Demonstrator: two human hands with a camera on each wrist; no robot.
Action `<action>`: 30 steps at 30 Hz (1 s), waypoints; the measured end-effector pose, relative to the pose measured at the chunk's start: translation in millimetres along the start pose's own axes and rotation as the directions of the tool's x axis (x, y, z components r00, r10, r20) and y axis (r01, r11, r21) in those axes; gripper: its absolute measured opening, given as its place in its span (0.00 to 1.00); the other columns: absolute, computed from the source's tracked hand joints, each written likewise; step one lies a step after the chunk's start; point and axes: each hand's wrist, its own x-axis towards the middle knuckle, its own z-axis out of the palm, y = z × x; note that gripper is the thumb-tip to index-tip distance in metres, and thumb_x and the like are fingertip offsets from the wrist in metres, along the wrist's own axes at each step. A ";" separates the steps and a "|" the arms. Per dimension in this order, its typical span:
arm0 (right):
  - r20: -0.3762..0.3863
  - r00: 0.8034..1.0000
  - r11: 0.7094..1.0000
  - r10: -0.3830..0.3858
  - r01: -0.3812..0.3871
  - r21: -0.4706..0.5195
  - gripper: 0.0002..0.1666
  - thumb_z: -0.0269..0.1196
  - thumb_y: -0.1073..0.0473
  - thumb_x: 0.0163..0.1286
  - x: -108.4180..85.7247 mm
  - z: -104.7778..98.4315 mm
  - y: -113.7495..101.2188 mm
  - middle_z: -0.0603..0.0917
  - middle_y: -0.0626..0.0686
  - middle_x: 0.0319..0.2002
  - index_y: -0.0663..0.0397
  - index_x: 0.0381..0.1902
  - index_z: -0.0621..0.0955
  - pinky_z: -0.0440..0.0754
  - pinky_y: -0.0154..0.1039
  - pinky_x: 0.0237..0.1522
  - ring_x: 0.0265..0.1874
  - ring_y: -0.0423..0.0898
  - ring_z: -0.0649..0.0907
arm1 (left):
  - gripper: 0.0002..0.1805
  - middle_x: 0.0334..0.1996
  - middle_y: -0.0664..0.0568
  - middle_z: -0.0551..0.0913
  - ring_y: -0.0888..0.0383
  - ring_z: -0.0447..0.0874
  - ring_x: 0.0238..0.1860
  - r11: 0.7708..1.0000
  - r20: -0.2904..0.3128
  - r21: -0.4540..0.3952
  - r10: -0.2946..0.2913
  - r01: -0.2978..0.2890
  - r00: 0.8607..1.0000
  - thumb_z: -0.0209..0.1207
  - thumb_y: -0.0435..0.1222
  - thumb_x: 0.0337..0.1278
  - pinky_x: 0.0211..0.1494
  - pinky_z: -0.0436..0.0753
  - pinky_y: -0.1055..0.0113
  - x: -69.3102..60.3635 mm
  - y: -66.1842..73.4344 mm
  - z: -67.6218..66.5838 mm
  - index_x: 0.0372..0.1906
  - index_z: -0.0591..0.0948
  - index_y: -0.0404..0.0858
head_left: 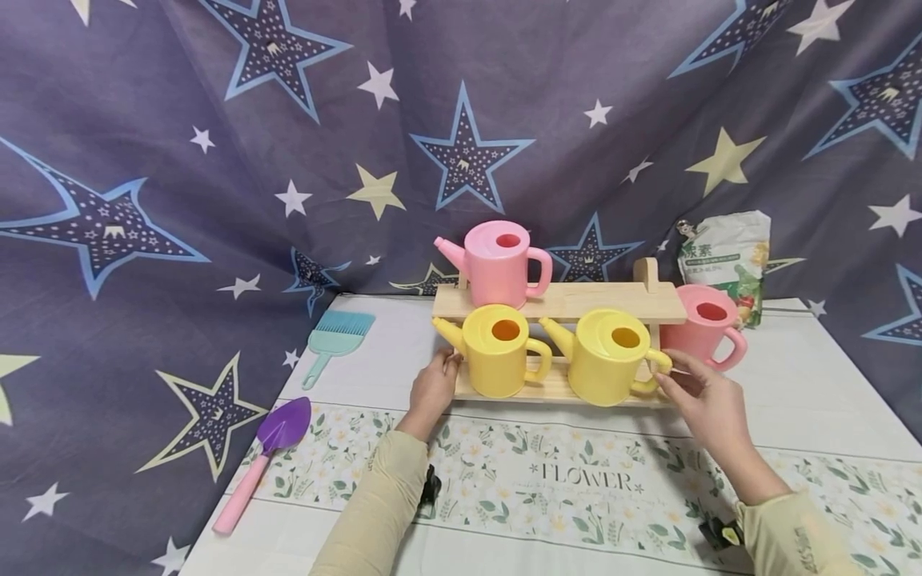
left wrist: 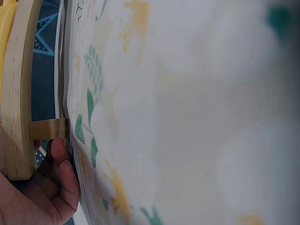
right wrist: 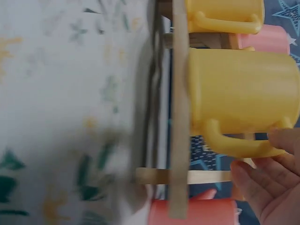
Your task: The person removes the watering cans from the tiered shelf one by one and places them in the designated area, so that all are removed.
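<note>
A two-tier wooden shelf (head_left: 576, 302) stands on the table. On its lower board sit two yellow watering cans, a left one (head_left: 495, 360) and a right one (head_left: 603, 364). A pink watering can (head_left: 497, 272) rests on the upper board. My left hand (head_left: 434, 390) grips the left end of the lower board, its fingers curled beneath the wood (left wrist: 18, 93) in the left wrist view. With thumb and fingers, my right hand (head_left: 709, 404) pinches the handle of the right yellow watering can (right wrist: 243, 89). That can's spout points left.
Behind the shelf's right end stands another pink watering can (head_left: 702, 320), with a white printed bag (head_left: 727, 256) behind it. At the left lie a teal brush (head_left: 334, 344) and a purple trowel with a pink handle (head_left: 248, 488). A floral cloth (head_left: 533, 488) crosses the table.
</note>
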 end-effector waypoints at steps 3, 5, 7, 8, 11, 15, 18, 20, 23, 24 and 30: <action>-0.029 0.998 0.998 -0.054 0.055 0.017 0.25 0.71 0.64 0.62 5.9 -3.1 -8.6 0.85 0.65 0.47 0.65 0.57 0.80 0.73 0.16 0.38 0.38 0.15 0.74 | 0.22 0.50 0.43 0.84 0.48 0.82 0.36 1.000 0.000 0.008 0.002 -0.002 1.000 0.43 0.51 0.76 0.40 0.78 0.53 0.2 0.1 0.4 0.63 0.74 0.45; -0.055 0.994 0.995 -0.093 0.094 0.023 0.25 0.71 0.65 0.61 10.9 -4.7 -14.7 0.85 0.64 0.46 0.65 0.56 0.80 0.73 0.16 0.41 0.40 0.15 0.74 | 0.22 0.50 0.43 0.84 0.49 0.82 0.35 1.000 0.000 0.007 0.003 -0.003 1.000 0.43 0.51 0.76 0.39 0.78 0.53 0.4 0.1 0.5 0.63 0.74 0.44; -0.078 0.989 0.991 -0.128 0.130 0.024 0.25 0.71 0.67 0.60 16.1 -5.7 -20.9 0.86 0.64 0.45 0.65 0.55 0.80 0.73 0.16 0.43 0.42 0.16 0.75 | 0.22 0.51 0.43 0.84 0.49 0.81 0.34 1.000 0.000 0.005 0.002 -0.002 1.000 0.43 0.51 0.76 0.39 0.78 0.54 0.7 0.0 0.6 0.63 0.74 0.44; -0.087 0.986 0.989 -0.140 0.144 0.031 0.24 0.71 0.68 0.59 18.8 -5.9 -24.0 0.86 0.64 0.45 0.65 0.55 0.80 0.73 0.17 0.43 0.42 0.17 0.76 | 0.22 0.51 0.43 0.84 0.49 0.81 0.34 1.000 0.001 0.004 0.001 -0.001 1.000 0.43 0.51 0.76 0.38 0.77 0.54 0.6 0.0 0.7 0.63 0.74 0.44; -0.093 0.982 0.982 -0.165 0.172 0.079 0.24 0.70 0.71 0.59 27.0 -5.7 -33.6 0.86 0.64 0.44 0.66 0.54 0.81 0.75 0.19 0.44 0.42 0.21 0.78 | 0.23 0.52 0.42 0.83 0.49 0.80 0.34 1.000 0.002 -0.001 -0.003 0.003 1.000 0.43 0.51 0.76 0.38 0.77 0.54 0.7 0.0 0.5 0.63 0.74 0.44; -0.063 0.984 0.973 -0.165 0.173 0.153 0.25 0.69 0.70 0.60 37.4 -4.5 -46.5 0.85 0.64 0.47 0.65 0.56 0.80 0.76 0.21 0.45 0.44 0.26 0.81 | 0.23 0.52 0.42 0.83 0.48 0.83 0.38 1.000 0.001 -0.005 -0.004 0.004 1.000 0.43 0.51 0.76 0.41 0.78 0.52 0.7 -0.5 0.8 0.63 0.74 0.44; -0.037 0.987 0.974 -0.158 0.162 0.159 0.25 0.69 0.68 0.62 45.7 -2.5 -56.3 0.84 0.64 0.49 0.63 0.58 0.79 0.75 0.20 0.46 0.45 0.29 0.81 | 0.22 0.52 0.42 0.83 0.45 0.84 0.41 1.000 -0.002 -0.009 -0.003 0.003 1.000 0.44 0.51 0.75 0.43 0.79 0.51 0.6 -1.3 1.1 0.62 0.75 0.44; -0.020 0.988 0.977 -0.153 0.154 0.145 0.26 0.69 0.66 0.63 51.8 -0.6 -63.1 0.84 0.62 0.49 0.61 0.59 0.79 0.75 0.19 0.46 0.46 0.36 0.83 | 0.22 0.52 0.42 0.83 0.44 0.84 0.43 1.000 -0.004 -0.010 -0.002 0.002 1.000 0.44 0.51 0.75 0.44 0.79 0.50 0.5 -1.7 1.3 0.62 0.75 0.45; 0.008 0.988 0.980 -0.153 0.151 0.128 0.25 0.68 0.64 0.64 62.3 4.3 -72.3 0.84 0.61 0.50 0.61 0.59 0.79 0.75 0.20 0.46 0.47 0.49 0.85 | 0.22 0.51 0.42 0.84 0.43 0.84 0.44 1.000 -0.009 -0.007 -0.002 0.002 1.000 0.44 0.51 0.75 0.45 0.79 0.49 0.2 -1.6 1.3 0.62 0.75 0.45; 0.021 0.988 0.981 -0.152 0.148 0.127 0.24 0.68 0.64 0.65 65.8 6.1 -75.5 0.84 0.61 0.50 0.61 0.59 0.79 0.76 0.21 0.46 0.47 0.53 0.85 | 0.22 0.51 0.42 0.84 0.43 0.84 0.43 1.000 -0.008 -0.008 -0.002 0.002 1.000 0.44 0.51 0.75 0.45 0.79 0.49 0.1 -1.4 1.1 0.62 0.75 0.45; 0.104 0.984 0.983 -0.142 0.128 0.132 0.24 0.66 0.60 0.67 85.9 19.1 -90.3 0.84 0.62 0.52 0.61 0.59 0.78 0.81 0.38 0.48 0.48 0.56 0.85 | 0.23 0.51 0.42 0.84 0.45 0.84 0.39 1.000 -0.008 -0.014 0.000 0.000 1.000 0.44 0.51 0.75 0.41 0.79 0.51 0.5 -0.8 0.9 0.62 0.75 0.44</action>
